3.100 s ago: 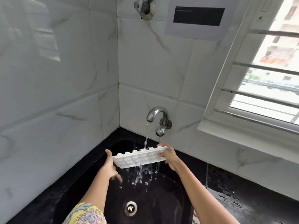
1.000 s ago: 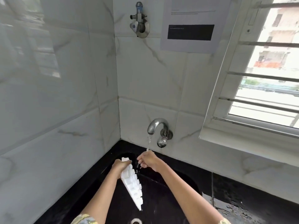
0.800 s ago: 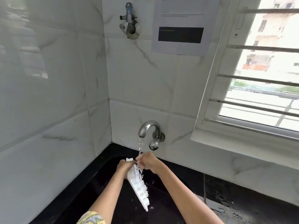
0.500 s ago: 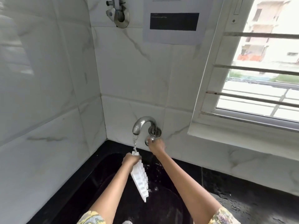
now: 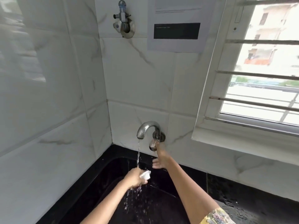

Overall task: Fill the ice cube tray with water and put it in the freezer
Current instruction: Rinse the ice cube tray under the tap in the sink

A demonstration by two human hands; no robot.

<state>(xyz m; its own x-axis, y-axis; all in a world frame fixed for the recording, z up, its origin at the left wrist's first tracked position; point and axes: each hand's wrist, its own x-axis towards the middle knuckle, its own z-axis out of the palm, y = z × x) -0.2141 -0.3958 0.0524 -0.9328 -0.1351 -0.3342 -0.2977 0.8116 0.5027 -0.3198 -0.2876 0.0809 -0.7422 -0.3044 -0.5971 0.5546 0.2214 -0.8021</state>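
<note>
Water (image 5: 138, 152) runs from the curved wall tap (image 5: 146, 128) onto the left hand (image 5: 134, 177), whose curled fingers grip a mostly hidden white ice cube tray (image 5: 145, 174) below the spout, while the right hand (image 5: 160, 159), fingers spread, reaches for the tap knob (image 5: 153, 145), likely adjusting flow.

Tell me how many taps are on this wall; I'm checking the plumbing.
2: the curved tap running above the sink, and a small valve tap high on the wall. None seem hidden.

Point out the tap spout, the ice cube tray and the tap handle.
tap spout (image 5: 146, 126), head view, top of its curved neck.
ice cube tray (image 5: 146, 174), head view, white corner showing past the left hand.
tap handle (image 5: 153, 145), head view, its rounded end.
</note>
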